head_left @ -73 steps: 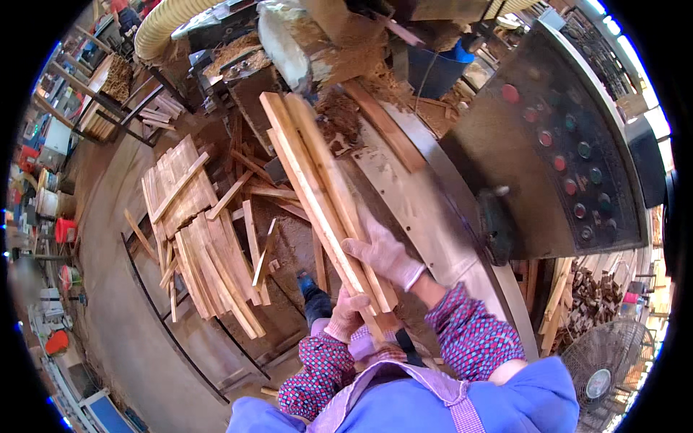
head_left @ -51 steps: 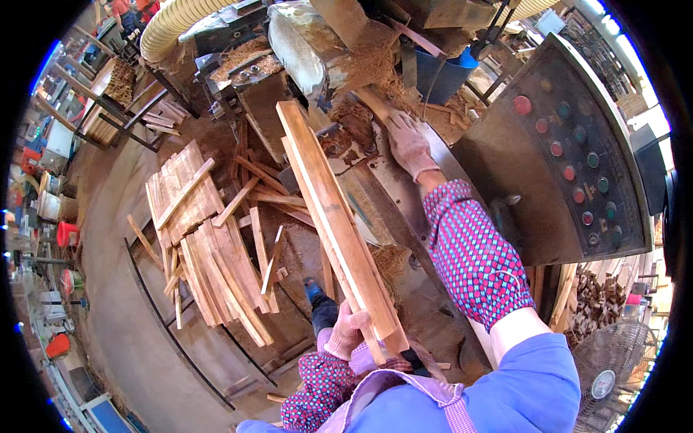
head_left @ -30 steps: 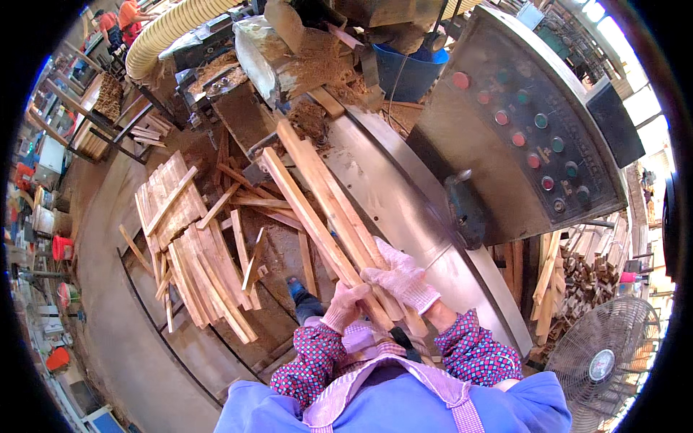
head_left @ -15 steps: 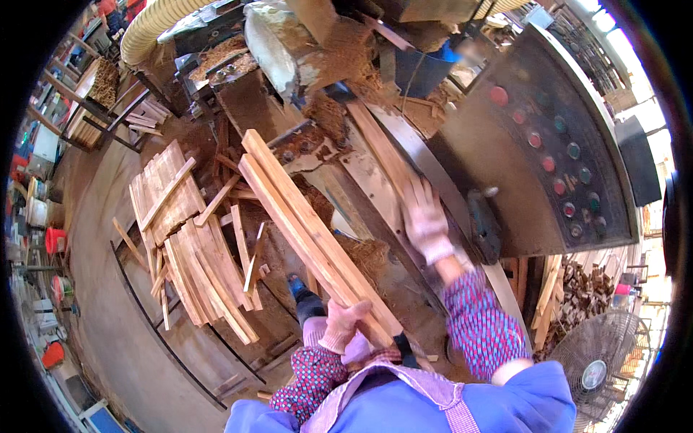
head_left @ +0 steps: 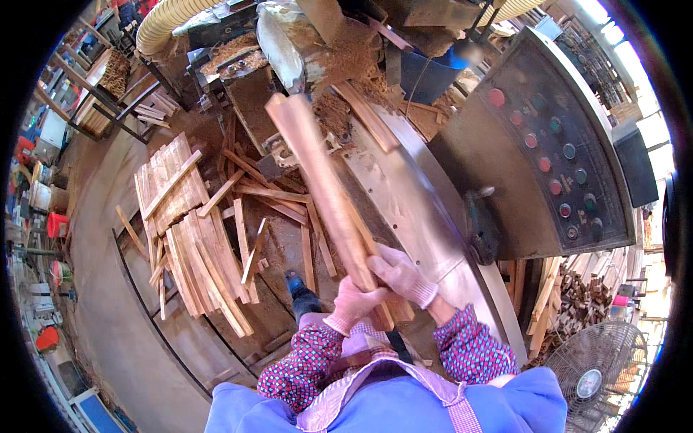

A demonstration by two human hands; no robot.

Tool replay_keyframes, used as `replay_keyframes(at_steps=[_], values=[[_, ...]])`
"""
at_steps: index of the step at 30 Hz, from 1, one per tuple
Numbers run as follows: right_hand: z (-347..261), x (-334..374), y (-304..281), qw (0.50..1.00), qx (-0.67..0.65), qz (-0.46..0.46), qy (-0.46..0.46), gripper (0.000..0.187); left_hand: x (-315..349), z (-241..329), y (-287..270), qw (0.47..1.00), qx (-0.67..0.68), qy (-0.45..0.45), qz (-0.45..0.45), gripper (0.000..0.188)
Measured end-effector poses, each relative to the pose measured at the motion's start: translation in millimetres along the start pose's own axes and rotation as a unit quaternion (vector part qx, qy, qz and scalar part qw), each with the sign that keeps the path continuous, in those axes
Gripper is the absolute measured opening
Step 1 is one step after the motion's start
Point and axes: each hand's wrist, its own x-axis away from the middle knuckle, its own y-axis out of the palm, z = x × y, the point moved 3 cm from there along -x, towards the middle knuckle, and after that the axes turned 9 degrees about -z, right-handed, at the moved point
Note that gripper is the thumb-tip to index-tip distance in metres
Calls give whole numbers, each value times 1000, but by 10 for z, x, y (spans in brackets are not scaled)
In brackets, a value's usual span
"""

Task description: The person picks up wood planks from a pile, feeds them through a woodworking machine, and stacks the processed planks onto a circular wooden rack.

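Observation:
My left hand point(head_left: 355, 303), in a pale work glove, is closed round the near part of some long wooden strips point(head_left: 317, 169). These slant away up and to the left, their far ends smeared by motion. My right hand point(head_left: 406, 274), gloved alike, grips the same strips from the right, close beside the left hand. How many strips there are is hard to tell through the blur. Farther off, another wooden strip point(head_left: 367, 115) lies on the machine's metal bed point(head_left: 393, 195), touched by neither hand.
On the left, stacked wooden strips point(head_left: 206, 260) rest on a low metal rack. A control panel point(head_left: 556, 159) with red and green buttons stands at right, above a fan point(head_left: 595, 379). Sawdust covers the machine's far end, near a blue bin point(head_left: 429, 76).
My right hand has left the strip on the bed and come back to the held strips. That strip now lies farther away. The held strips have swung right.

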Motion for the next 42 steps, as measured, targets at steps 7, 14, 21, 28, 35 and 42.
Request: replay_keyframes(at_steps=[7, 14, 21, 28, 35, 42], values=[[618, 1048, -385, 838, 437, 319, -71, 29, 421, -250, 521, 986, 133, -74, -64, 43], [804, 907, -331, 809, 512, 285, 41, 31, -198, -410, 583, 999, 16, 9, 40, 45], [1065, 946, -753, 836, 384, 391, 38, 36, -439, -377, 458, 994, 91, 64, 24, 51], [1708, 1623, -645, 787, 416, 401, 217, 40, -195, -238, 306, 992, 127, -18, 22, 49], [631, 1058, -465, 829, 450, 329, -44, 47, -264, -239, 54, 990, 121, -35, 61, 48], [746, 239, -731, 777, 575, 257, -4, 50, -128, -261, -113, 982, 168, -45, 79, 51]])
